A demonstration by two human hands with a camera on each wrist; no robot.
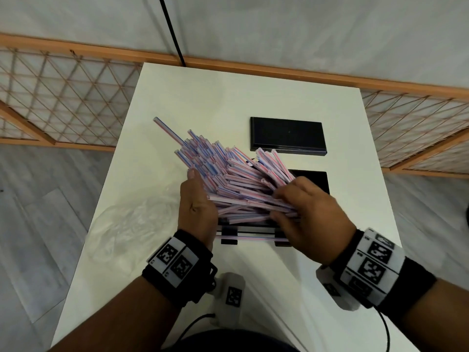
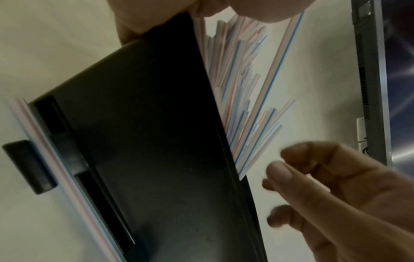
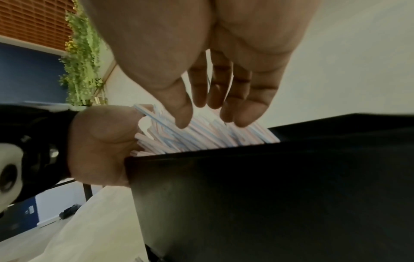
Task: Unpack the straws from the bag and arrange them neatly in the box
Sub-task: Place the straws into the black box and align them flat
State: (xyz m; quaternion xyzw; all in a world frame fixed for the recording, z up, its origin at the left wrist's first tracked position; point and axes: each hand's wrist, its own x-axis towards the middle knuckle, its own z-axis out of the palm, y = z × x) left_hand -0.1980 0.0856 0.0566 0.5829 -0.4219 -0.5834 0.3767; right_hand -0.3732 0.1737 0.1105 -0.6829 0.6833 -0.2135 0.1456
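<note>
A big pile of pink-and-blue striped straws [image 1: 241,179] lies crosswise over the black box [image 1: 314,179], fanning out past its far left corner. My left hand [image 1: 195,201] stands at the pile's left side with its palm against the straw ends and its thumb up. In the left wrist view its fingers [image 2: 313,177] hang loosely curled and hold nothing, beside the box wall [image 2: 145,141] and the straws [image 2: 241,88]. My right hand [image 1: 304,212] lies on the pile's right side. Its straight fingers [image 3: 212,99] touch the straws [image 3: 201,138] above the box rim [image 3: 268,195].
The black lid [image 1: 286,135] lies flat behind the box on the white table [image 1: 228,97]. The crumpled clear plastic bag [image 1: 132,224] sits to the left of my left hand. One loose straw [image 1: 253,238] lies along the box's front feet.
</note>
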